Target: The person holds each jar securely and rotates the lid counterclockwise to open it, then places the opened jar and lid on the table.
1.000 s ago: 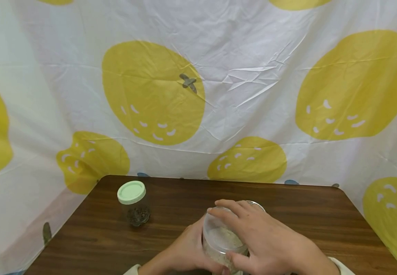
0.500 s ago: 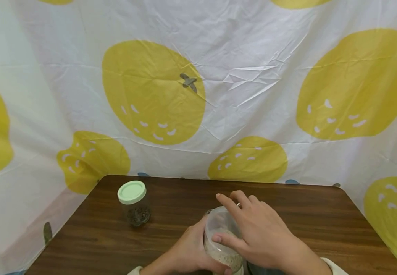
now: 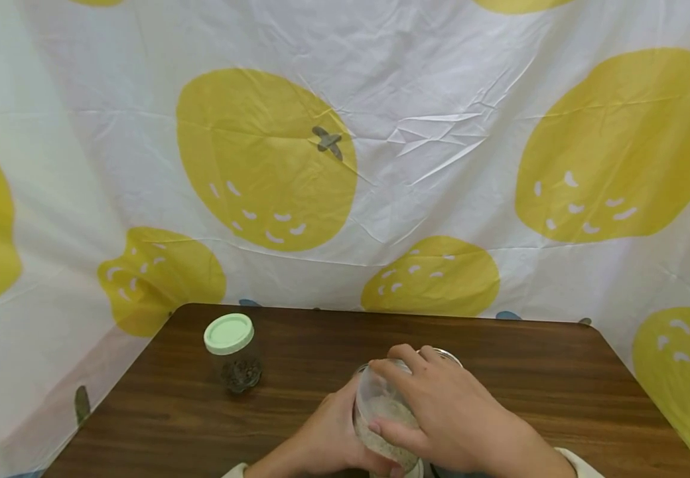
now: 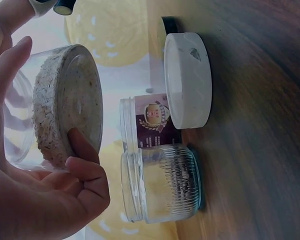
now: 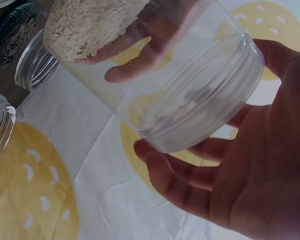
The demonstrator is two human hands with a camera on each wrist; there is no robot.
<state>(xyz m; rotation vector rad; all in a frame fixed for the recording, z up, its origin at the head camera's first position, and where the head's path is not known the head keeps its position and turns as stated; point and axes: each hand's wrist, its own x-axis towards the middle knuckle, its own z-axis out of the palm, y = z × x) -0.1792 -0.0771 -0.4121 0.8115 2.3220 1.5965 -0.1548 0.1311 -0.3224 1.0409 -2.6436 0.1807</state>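
My left hand (image 3: 333, 428) grips a clear jar (image 3: 381, 415) with pale flakes in it, its fingers wrapped round the side. The jar is raised off the table and tilted; in the left wrist view its base (image 4: 82, 97) faces the camera. From above, my right hand (image 3: 440, 411) holds the jar's translucent screw lid (image 5: 205, 105), fingers and thumb spread round its rim. The lid sits on the jar's mouth. In the right wrist view, fingers of my left hand show through the clear wall (image 5: 100, 85).
A jar with a mint-green lid (image 3: 229, 334) and dark contents stands at the left of the wooden table (image 3: 297, 345). Beneath the held jar are a ribbed glass jar (image 4: 165, 185), a jar with a purple label (image 4: 155, 120) and a round white lid-like piece (image 4: 195, 80).
My right fingers lifted and opened out over the lid half a second ago, and now they close round it again. The left hand and jar stay nearly in place.
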